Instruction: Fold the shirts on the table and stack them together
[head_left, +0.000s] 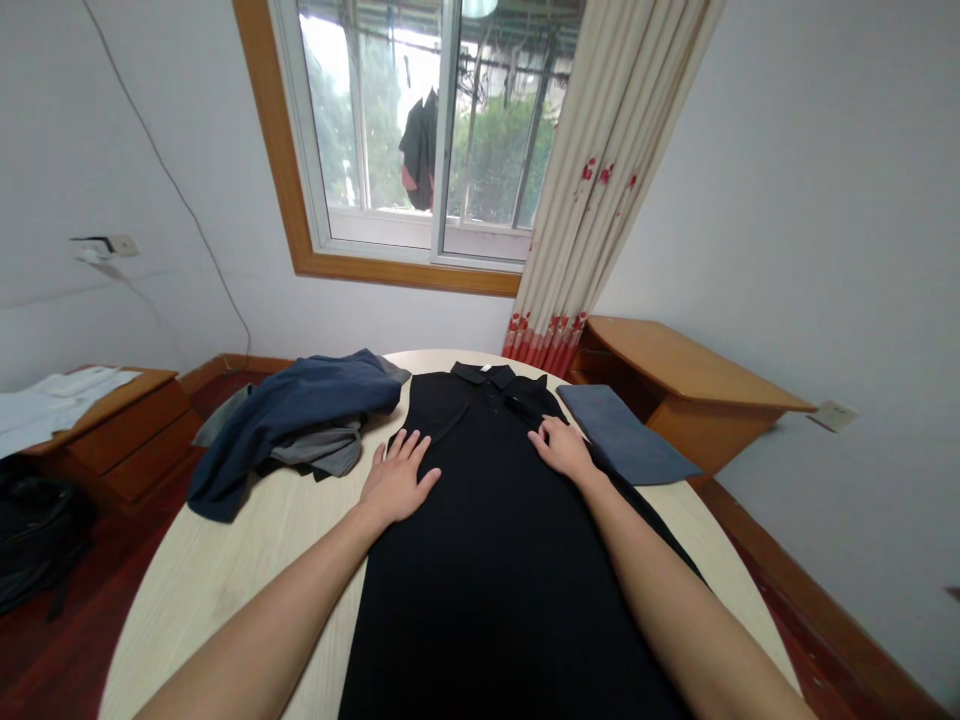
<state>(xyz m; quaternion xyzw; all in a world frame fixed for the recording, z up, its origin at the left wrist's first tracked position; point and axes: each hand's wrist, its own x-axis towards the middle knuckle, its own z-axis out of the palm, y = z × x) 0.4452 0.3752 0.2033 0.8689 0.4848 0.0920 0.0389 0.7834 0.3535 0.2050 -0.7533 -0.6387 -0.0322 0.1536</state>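
A black polo shirt (495,540) lies spread on the round table, its collar at the far end and its lower part running off the near edge of view. Both short sleeves are turned inward over the chest. My left hand (401,478) rests flat on the shirt's left side with fingers spread, below the left sleeve. On the other side, my right hand (564,447) has its fingers bent and closed on the fabric by the right sleeve; the fingertips are partly hidden.
A rumpled heap of navy and grey clothes (300,410) lies at the table's left. A folded blue-grey garment (626,435) sits at its right edge. Beyond the pale round table (255,580) stand a wooden desk (690,365), a curtain (600,170) and a drawer cabinet (146,440).
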